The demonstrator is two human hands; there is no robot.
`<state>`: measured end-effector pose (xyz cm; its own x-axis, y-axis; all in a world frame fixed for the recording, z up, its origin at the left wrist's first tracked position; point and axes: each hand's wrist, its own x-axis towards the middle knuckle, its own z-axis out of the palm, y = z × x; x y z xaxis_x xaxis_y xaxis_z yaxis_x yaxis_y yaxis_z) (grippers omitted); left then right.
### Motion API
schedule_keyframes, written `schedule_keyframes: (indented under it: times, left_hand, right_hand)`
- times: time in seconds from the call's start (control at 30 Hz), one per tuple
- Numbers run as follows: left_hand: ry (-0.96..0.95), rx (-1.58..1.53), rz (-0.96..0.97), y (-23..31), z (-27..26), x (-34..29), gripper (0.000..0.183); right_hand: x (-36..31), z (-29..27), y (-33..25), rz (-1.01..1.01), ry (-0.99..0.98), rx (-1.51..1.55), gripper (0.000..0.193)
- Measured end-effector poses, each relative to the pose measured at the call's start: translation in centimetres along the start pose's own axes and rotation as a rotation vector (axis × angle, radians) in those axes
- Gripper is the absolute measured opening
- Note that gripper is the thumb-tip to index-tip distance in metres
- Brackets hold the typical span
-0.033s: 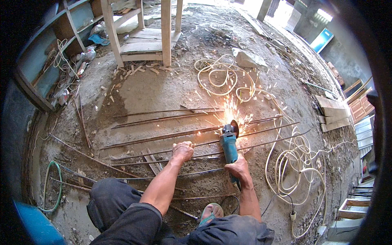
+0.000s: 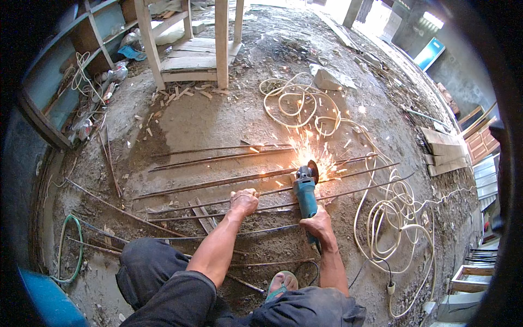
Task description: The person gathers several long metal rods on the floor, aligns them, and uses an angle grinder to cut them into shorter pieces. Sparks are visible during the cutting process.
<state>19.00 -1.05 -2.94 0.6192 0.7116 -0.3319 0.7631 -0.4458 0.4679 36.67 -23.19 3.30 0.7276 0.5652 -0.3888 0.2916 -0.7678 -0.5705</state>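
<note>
My right hand (image 2: 318, 224) is wrapped round the body of a teal angle grinder (image 2: 306, 200), which points away from me. At its far end the dark disc (image 2: 312, 170) meets one of the thin metal rods, and a spray of bright sparks (image 2: 311, 151) flies outward there. The exact contact spot is lost in the glare. To the left of the grinder, my left hand (image 2: 244, 201) is closed round a long rusty rod (image 2: 190, 207) lying crosswise in front of me. Several similar rods (image 2: 218, 181) lie roughly parallel on the ground beyond and nearer.
Loops of pale cable (image 2: 389, 218) lie on the right, with more coils (image 2: 294, 101) beyond the sparks. A wooden frame (image 2: 222, 49) stands at the far left near a shelf unit (image 2: 98, 32). A broken stone slab (image 2: 329, 79) and a green hose (image 2: 80, 250) rest on the dirt floor.
The spark spray has shifted shape, with some sparks now scattered farther left along the rods. Both hands and the grinder stay in place.
</note>
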Motion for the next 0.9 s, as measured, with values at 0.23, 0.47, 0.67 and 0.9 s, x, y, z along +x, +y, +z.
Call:
schedule_keyframes:
  times: [0.23, 0.47, 0.67, 0.9]
  left_hand:
    - [0.000, 0.031, 0.030, -0.2, 0.1, 0.1, 0.032]
    - [0.001, 0.014, 0.015, -0.3, 0.2, 0.2, 0.031]
    - [-0.002, -0.010, -0.005, -0.4, 0.4, 0.4, 0.032]
    - [-0.009, -0.015, 0.003, -0.2, 0.1, 0.2, 0.032]
  right_hand:
    - [0.5, 0.5, 1.0, -0.062, 0.044, 0.019, 0.058]
    - [-1.0, -0.1, 0.5, -0.004, 0.020, 0.052, 0.057]
    - [-0.8, -0.2, 0.2, -0.014, 0.006, 0.031, 0.055]
    - [-0.6, -0.2, -0.2, -0.034, 0.032, 0.056, 0.056]
